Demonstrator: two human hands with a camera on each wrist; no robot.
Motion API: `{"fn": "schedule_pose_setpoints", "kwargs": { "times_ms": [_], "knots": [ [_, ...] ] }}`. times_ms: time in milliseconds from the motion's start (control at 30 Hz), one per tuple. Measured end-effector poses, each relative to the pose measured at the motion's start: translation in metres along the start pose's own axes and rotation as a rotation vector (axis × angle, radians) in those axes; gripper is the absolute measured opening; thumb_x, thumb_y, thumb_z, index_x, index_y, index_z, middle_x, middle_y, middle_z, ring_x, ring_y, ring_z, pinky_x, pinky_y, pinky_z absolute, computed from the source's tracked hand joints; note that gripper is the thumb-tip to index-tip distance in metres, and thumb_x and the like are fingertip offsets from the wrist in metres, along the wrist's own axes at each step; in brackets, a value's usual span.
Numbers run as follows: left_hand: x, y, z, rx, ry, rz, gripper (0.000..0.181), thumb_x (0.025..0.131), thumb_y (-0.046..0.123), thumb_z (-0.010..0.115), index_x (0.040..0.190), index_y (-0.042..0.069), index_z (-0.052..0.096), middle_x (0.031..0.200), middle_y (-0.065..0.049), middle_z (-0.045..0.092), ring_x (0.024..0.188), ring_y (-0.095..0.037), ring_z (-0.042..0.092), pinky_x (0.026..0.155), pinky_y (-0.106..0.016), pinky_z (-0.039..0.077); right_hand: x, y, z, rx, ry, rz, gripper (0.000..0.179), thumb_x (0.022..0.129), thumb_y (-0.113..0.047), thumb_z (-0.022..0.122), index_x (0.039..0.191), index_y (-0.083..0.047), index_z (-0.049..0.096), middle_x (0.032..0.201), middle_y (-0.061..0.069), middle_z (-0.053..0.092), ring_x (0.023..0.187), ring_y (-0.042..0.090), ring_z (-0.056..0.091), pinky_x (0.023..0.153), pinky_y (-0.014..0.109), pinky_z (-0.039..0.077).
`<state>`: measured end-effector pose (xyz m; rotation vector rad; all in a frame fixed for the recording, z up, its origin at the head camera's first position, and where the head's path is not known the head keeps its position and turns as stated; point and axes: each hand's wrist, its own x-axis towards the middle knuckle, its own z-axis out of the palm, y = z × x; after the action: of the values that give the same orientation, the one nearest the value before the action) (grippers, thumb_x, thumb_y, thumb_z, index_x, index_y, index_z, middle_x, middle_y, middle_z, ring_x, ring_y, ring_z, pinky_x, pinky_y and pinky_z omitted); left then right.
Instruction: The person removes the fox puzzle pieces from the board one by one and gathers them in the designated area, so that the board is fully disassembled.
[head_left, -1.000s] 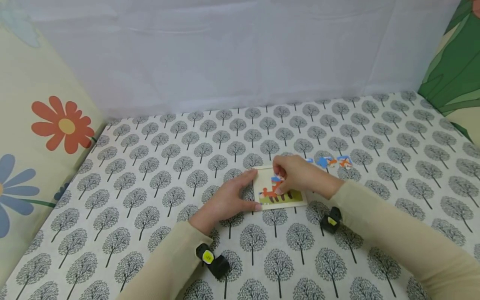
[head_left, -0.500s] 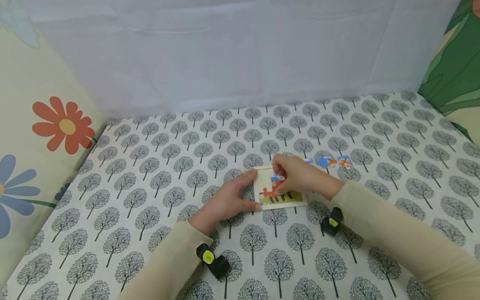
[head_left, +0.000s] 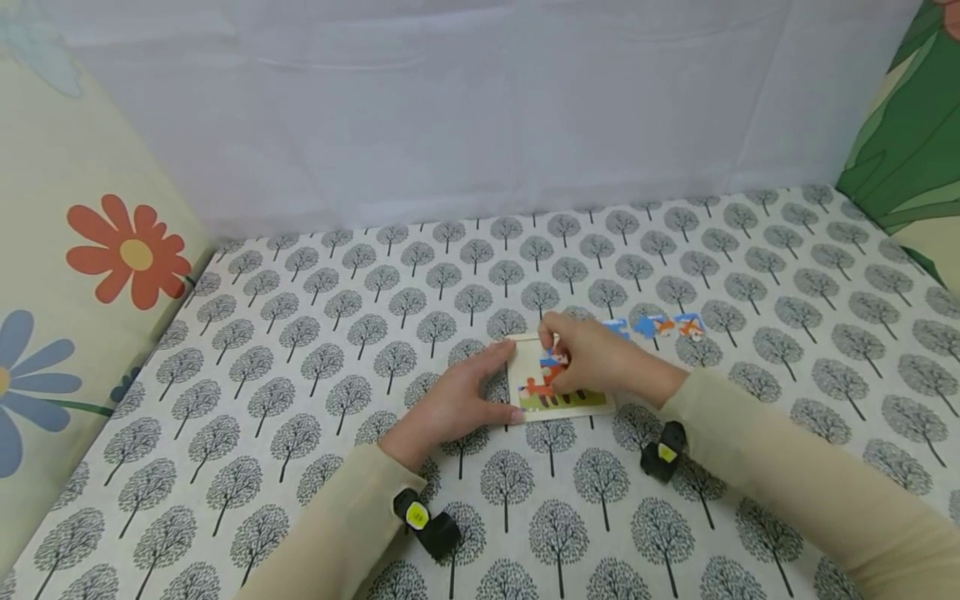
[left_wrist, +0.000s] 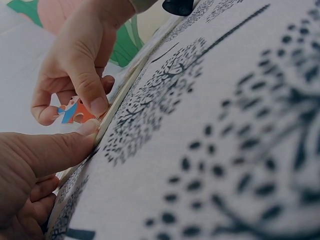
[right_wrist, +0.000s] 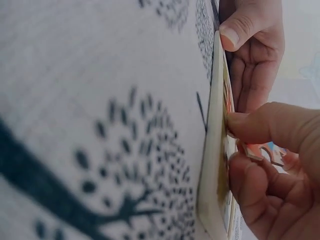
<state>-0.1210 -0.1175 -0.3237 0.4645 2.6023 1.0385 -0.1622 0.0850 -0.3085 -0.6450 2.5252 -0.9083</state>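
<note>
A small wooden puzzle board (head_left: 527, 361) lies flat on the table. Its lower part shows green grass and an orange animal's legs and tail; its upper left is bare wood. My left hand (head_left: 465, 393) holds the board by its left side, index finger near the far corner and thumb (right_wrist: 231, 37) on the near corner. Over the board, my right hand (head_left: 596, 354) pinches an orange and blue jigsaw piece (left_wrist: 75, 113) between thumb and fingers. In the right wrist view this piece (right_wrist: 260, 151) is tilted up from the board, partly hidden by the fingers.
Loose jigsaw pieces lie in a row beyond the right hand: a blue one (head_left: 617, 327), a blue and orange one (head_left: 654, 326) and one with a fox face (head_left: 688, 326). A tree-print cloth (head_left: 337, 350) covers the table, with a white backdrop (head_left: 480, 117) behind.
The right hand has shifted slightly and its grip tilted, with the piece lifting a little; more of the blue loose piece shows. The left hand and board stay in place.
</note>
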Motion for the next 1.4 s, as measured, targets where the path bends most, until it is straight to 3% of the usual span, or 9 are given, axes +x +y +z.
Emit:
{"fn": "schedule_pose_setpoints", "kwargs": {
  "times_ms": [267, 467, 700, 867, 1033, 1400],
  "knots": [
    [-0.001, 0.0, 0.0, 0.002, 0.002, 0.003, 0.093, 0.071, 0.028, 0.078, 0.146, 0.014, 0.026, 0.153, 0.0, 0.022, 0.141, -0.022, 0.017, 0.115, -0.042, 0.015, -0.006, 0.0, 0.002, 0.028, 0.018, -0.035, 0.042, 0.07, -0.004, 0.074, 0.092, -0.017, 0.041, 0.061, 0.0, 0.047, 0.051, 0.012, 0.038, 0.046, 0.021, 0.033],
    [0.0, 0.0, 0.0, -0.006, 0.002, 0.001, 0.093, 0.071, 0.027, 0.079, 0.146, 0.013, 0.026, 0.153, -0.001, 0.022, 0.141, -0.023, 0.018, 0.115, -0.042, 0.015, -0.006, 0.004, 0.003, 0.112, 0.024, 0.001, 0.042, 0.07, -0.003, 0.073, 0.093, -0.016, 0.04, 0.066, 0.002, 0.046, 0.056, 0.015, 0.042, 0.05, 0.023, 0.038],
    [0.0, -0.001, 0.002, -0.004, 0.006, -0.005, 0.093, 0.071, 0.026, 0.079, 0.146, 0.013, 0.026, 0.152, -0.001, 0.022, 0.141, -0.022, 0.018, 0.115, -0.041, 0.015, -0.003, 0.011, 0.004, 0.377, 0.027, 0.103, 0.044, 0.068, -0.001, 0.075, 0.096, -0.012, 0.043, 0.085, 0.008, 0.062, 0.068, 0.02, 0.059, 0.058, 0.029, 0.052],
    [-0.001, 0.0, 0.002, -0.013, 0.011, -0.011, 0.093, 0.07, 0.026, 0.079, 0.146, 0.013, 0.027, 0.152, -0.001, 0.022, 0.141, -0.022, 0.018, 0.115, -0.042, 0.015, -0.003, 0.016, 0.003, 0.507, 0.042, 0.099, 0.036, 0.074, -0.002, 0.072, 0.099, -0.008, 0.047, 0.081, 0.008, 0.066, 0.063, 0.018, 0.061, 0.059, 0.029, 0.054],
    [0.0, 0.0, 0.002, -0.015, 0.016, -0.01, 0.093, 0.07, 0.026, 0.079, 0.146, 0.013, 0.027, 0.152, -0.001, 0.023, 0.141, -0.023, 0.019, 0.115, -0.042, 0.016, -0.005, 0.018, 0.0, 0.517, 0.1, 0.098, 0.028, 0.079, -0.006, 0.07, 0.101, -0.004, 0.052, 0.082, 0.008, 0.062, 0.063, 0.016, 0.06, 0.061, 0.031, 0.057],
    [0.001, -0.001, 0.003, -0.01, 0.019, -0.032, 0.093, 0.069, 0.024, 0.08, 0.146, 0.013, 0.027, 0.152, 0.0, 0.023, 0.14, -0.021, 0.02, 0.115, -0.039, 0.015, -0.018, 0.03, -0.009, 0.485, 0.203, 0.122, 0.031, 0.083, -0.011, 0.069, 0.111, -0.004, 0.06, 0.084, 0.008, 0.067, 0.067, 0.015, 0.061, 0.063, 0.03, 0.056]
  ]
}}
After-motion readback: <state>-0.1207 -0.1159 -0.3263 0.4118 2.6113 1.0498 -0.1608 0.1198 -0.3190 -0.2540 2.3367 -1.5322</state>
